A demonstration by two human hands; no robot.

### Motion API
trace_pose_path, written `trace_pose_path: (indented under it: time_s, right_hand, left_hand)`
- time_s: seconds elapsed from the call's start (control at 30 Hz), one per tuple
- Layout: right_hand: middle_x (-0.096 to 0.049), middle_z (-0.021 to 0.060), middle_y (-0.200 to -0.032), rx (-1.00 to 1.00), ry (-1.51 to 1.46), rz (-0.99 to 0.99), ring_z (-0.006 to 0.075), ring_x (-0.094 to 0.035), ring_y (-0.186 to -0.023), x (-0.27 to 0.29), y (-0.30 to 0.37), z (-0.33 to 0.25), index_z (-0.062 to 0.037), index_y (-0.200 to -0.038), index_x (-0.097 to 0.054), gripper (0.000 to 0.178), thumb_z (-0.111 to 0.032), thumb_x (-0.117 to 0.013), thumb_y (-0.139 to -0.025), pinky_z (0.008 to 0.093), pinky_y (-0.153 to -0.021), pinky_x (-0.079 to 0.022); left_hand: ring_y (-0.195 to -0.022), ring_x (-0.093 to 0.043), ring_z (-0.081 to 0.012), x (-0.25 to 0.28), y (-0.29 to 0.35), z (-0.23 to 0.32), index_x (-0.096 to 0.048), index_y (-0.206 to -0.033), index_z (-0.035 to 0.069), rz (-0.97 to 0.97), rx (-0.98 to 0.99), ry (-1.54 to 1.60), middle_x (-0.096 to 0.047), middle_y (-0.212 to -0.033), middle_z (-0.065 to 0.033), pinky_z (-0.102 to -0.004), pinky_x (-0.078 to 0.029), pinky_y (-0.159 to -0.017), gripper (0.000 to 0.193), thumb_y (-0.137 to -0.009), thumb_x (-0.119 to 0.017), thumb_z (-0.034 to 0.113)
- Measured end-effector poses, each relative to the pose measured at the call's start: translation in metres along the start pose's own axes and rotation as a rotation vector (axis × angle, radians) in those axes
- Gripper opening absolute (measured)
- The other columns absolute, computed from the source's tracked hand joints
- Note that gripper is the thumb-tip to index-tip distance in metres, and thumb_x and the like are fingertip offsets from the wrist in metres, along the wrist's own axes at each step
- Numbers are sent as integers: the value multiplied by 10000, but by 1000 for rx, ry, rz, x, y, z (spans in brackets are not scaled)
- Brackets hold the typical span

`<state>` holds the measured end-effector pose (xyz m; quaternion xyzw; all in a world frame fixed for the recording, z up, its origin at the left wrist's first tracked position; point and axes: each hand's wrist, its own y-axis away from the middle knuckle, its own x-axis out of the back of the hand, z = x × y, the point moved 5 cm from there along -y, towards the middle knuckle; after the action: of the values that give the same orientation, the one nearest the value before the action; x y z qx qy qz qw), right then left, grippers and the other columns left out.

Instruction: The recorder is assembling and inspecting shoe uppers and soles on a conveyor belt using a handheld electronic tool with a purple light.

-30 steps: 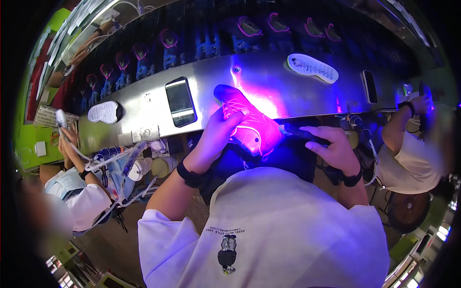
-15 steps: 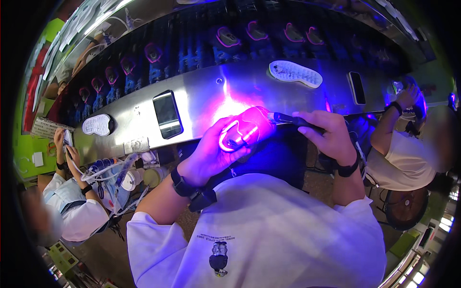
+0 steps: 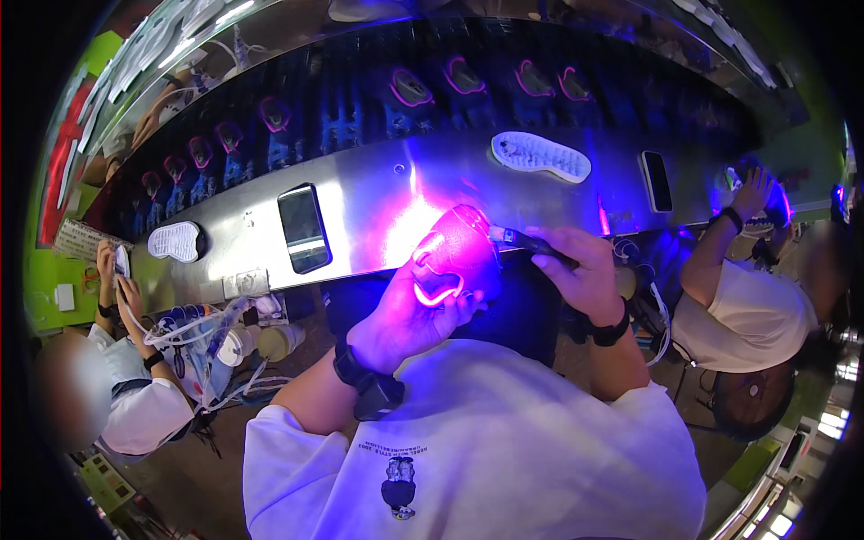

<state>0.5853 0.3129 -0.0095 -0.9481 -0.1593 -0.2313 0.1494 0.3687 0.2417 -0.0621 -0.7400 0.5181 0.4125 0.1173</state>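
Under a bright violet-pink light, my left hand (image 3: 391,324) is closed around a shoe upper (image 3: 463,247), its toe end pointing up and away. The collar of the upper glows as a bright pink-white loop by my fingers. My right hand (image 3: 585,270) grips the dark handle of a brush (image 3: 522,239) from the right. The brush tip meets or nearly meets the side of the upper near its toe; glare hides the exact contact. Both hands are in front of the bench's near edge.
On the metal bench (image 3: 360,171) lie a white shoe sole (image 3: 540,157), a second sole (image 3: 174,242) and two phones (image 3: 304,229). Behind, a dark rack (image 3: 342,108) carries several pink-edged shoe uppers (image 3: 412,87). Co-workers sit left (image 3: 148,405) and right (image 3: 747,306). Tubs (image 3: 279,340) stand low at left.
The upper has been tilted in my left hand, its toe now pointing more upward. My right hand with the brush has shifted a little left and down.
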Motion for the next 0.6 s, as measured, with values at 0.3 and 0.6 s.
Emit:
trace_pose_path:
  time_s: [0.3, 0.6]
  right_hand:
    - [-630, 63, -773, -7, 127, -110, 162, -567, -639, 9, -29, -32, -83, -1213, -738, 406, -39, -769, -811, 292, -596, -434]
    - [-636, 52, -757, -41, 5, -167, 137, -532, -597, -11, -23, -23, -84, -1207, -739, 386, -52, -785, -825, 283, -566, -420]
  left_hand:
    - [-1116, -616, -375, 15, 21, 15, -386, -1514, 60, 74, -145, -192, -515, -1326, -288, -362, -634, -876, 722, -969, -631, 464]
    - [-1040, -645, -350, 4, 32, 1, -346, -1530, 41, -57, -101, -39, -494, -1320, -331, -371, -626, -877, 746, -969, -639, 435]
